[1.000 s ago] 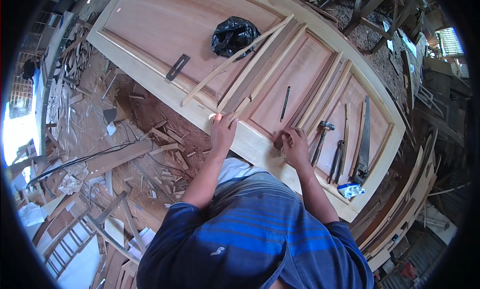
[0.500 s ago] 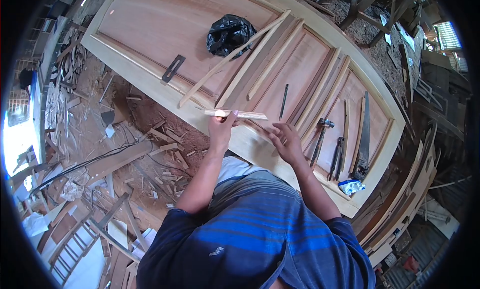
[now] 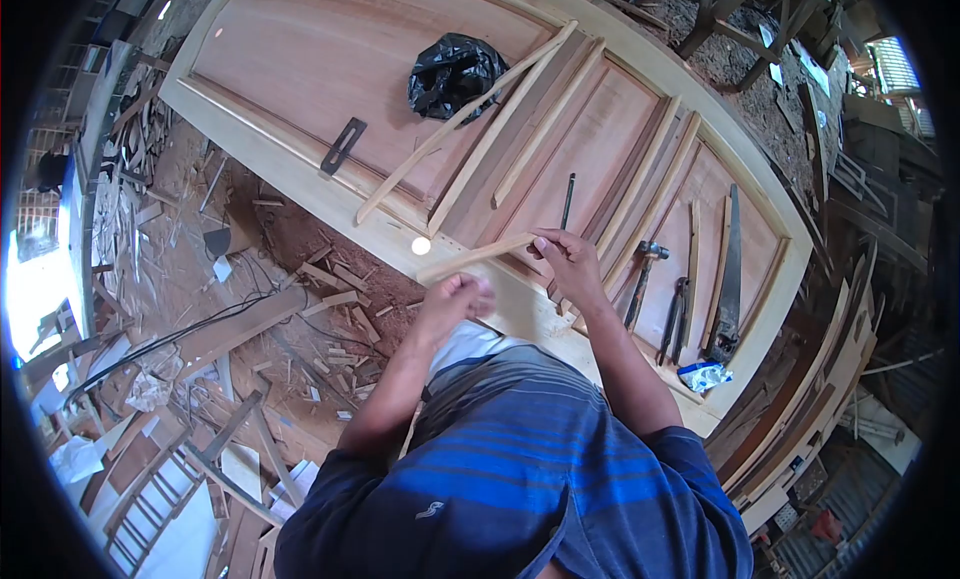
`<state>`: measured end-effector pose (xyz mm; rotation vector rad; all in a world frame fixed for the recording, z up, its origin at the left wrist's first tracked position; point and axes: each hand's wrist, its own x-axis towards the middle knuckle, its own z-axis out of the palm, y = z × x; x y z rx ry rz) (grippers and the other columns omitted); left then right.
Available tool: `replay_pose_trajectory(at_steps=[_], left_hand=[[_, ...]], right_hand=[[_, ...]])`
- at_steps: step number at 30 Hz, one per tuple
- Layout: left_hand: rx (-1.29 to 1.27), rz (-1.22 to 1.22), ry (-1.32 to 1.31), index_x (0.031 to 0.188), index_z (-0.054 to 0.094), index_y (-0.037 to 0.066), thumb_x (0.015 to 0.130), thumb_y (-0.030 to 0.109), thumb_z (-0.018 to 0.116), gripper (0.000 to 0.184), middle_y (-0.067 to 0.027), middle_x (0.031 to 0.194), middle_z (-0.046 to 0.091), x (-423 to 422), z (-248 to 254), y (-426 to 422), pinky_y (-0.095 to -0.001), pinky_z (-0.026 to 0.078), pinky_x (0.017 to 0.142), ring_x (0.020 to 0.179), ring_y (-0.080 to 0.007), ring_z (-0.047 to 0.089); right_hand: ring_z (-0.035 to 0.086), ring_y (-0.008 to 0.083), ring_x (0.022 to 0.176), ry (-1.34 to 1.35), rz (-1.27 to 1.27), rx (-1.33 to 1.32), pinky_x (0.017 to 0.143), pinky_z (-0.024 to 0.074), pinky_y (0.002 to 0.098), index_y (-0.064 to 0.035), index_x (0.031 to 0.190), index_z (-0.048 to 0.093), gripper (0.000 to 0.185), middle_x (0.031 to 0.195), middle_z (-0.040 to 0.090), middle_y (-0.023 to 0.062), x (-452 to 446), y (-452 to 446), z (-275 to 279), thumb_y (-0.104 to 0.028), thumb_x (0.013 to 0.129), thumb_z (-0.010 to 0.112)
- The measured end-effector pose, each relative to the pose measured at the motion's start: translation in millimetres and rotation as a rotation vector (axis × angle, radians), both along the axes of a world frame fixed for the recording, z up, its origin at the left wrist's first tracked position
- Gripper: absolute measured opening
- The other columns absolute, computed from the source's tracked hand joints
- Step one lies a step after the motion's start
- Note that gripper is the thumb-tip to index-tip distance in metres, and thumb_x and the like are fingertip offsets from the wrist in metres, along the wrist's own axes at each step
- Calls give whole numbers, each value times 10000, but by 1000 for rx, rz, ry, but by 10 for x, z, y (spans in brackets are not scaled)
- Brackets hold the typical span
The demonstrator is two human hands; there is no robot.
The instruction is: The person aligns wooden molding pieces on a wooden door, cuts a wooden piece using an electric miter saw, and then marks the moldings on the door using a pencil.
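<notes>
A short wooden strip (image 3: 478,258) is held at its right end by my right hand (image 3: 570,263), its fingers pinched on it. My left hand (image 3: 455,304) is just below the strip's left end, its fingers curled and partly blurred, so whether it holds anything does not show. Under both hands lies the panelled wooden door (image 3: 280,126). A dark pencil (image 3: 568,201) rests on its middle panel, just above my right hand. Longer loose strips (image 3: 548,122) lie across the door.
On the door are a black plastic bag (image 3: 452,76), a dark flat tool (image 3: 344,146), a hammer (image 3: 645,279), pliers (image 3: 674,319), a handsaw (image 3: 727,279) and a blue-white packet (image 3: 705,376). Wood scraps (image 3: 330,269) and cables (image 3: 200,319) cover the ground at left.
The short strip was lifted off the door by my left hand, and my right hand now grips its right end. My left hand has moved down, below the strip.
</notes>
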<state>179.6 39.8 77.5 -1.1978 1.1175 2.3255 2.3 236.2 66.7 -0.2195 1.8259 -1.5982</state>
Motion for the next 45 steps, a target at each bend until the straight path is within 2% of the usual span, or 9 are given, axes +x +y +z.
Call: replay_pose_trajectory(at_steps=[7, 11, 14, 17, 20, 23, 28, 38, 45], left_hand=[[-1628, -400, 368, 1079, 697, 38, 911, 195, 856, 280, -95, 937, 669, -246, 372, -50, -402, 571, 745, 796, -235, 664], [-1420, -267, 257, 1108, 695, 63, 879, 189, 862, 311, -108, 935, 651, -347, 522, -16, -473, 535, 847, 942, -314, 656], [-1906, -330, 455, 1134, 708, 73, 865, 165, 865, 325, -123, 989, 670, -544, 808, -124, -446, 554, 827, 909, -313, 668], [-1963, -219, 437, 1208, 696, 56, 898, 158, 859, 365, -154, 1137, 697, -520, 801, -128, -394, 573, 810, 921, -273, 697], [-1067, -215, 195, 1287, 640, 1, 983, 159, 814, 384, -177, 1261, 697, -566, 808, -102, -341, 600, 860, 1001, -225, 724], [-537, 57, 435, 1370, 551, -63, 1039, 213, 788, 491, -185, 1327, 680, -771, 647, -12, -311, 574, 950, 1167, -194, 690], [-272, 108, 603, 1385, 526, -58, 1076, 126, 713, 405, -142, 1233, 697, -1281, 944, 80, -376, 628, 998, 1142, -193, 699], [-97, -556, 771, 1420, 584, -54, 1081, 105, 692, 390, -123, 1233, 724, -1417, 1095, 33, -366, 608, 1003, 1143, -186, 708], [87, -1103, 898, 1470, 634, -33, 1071, 115, 708, 432, -111, 1206, 749, -1201, 1400, 563, -347, 622, 949, 1078, -167, 719]], right_hand=[[752, 141, 948, -56, 127, -38, 891, 609, 292, 42, 1241, 757, 251, 1010, 800, 78, -173, -201, -43, -149, 1087, 705], [751, 143, 938, -22, 114, -82, 882, 612, 298, 47, 1222, 756, 240, 1009, 798, 83, -239, -203, -49, -142, 1080, 715], [752, 150, 959, -37, 74, -105, 903, 615, 302, 46, 1208, 754, 213, 1028, 795, 93, -211, -123, 23, -118, 1078, 714], [764, 177, 983, -21, -122, -244, 922, 624, 324, 40, 1176, 740, 177, 1041, 796, 116, -187, 16, 136, -103, 1073, 719], [778, 211, 1003, 44, -303, -273, 937, 634, 353, 27, 1146, 717, 148, 1059, 799, 151, -96, 201, 365, -96, 1066, 726], [784, 229, 1016, 49, -411, -277, 958, 635, 375, 15, 1093, 687, 108, 1092, 798, 178, 73, 267, 631, -77, 1054, 729], [776, 222, 1030, -16, -475, -304, 963, 629, 377, 3, 1064, 693, 85, 1089, 794, 168, 617, 252, 692, -23, 1018, 760], [752, 179, 1045, 60, -664, -150, 964, 606, 340, -1, 1037, 781, 129, 1114, 793, 131, 1576, -23, 1054, -9, 929, 851], [742, 130, 1023, 103, -1200, -62, 932, 593, 302, -11, 1062, 796, 129, 1094, 802, 84, 2442, 157, 1615, -80, 962, 841]])
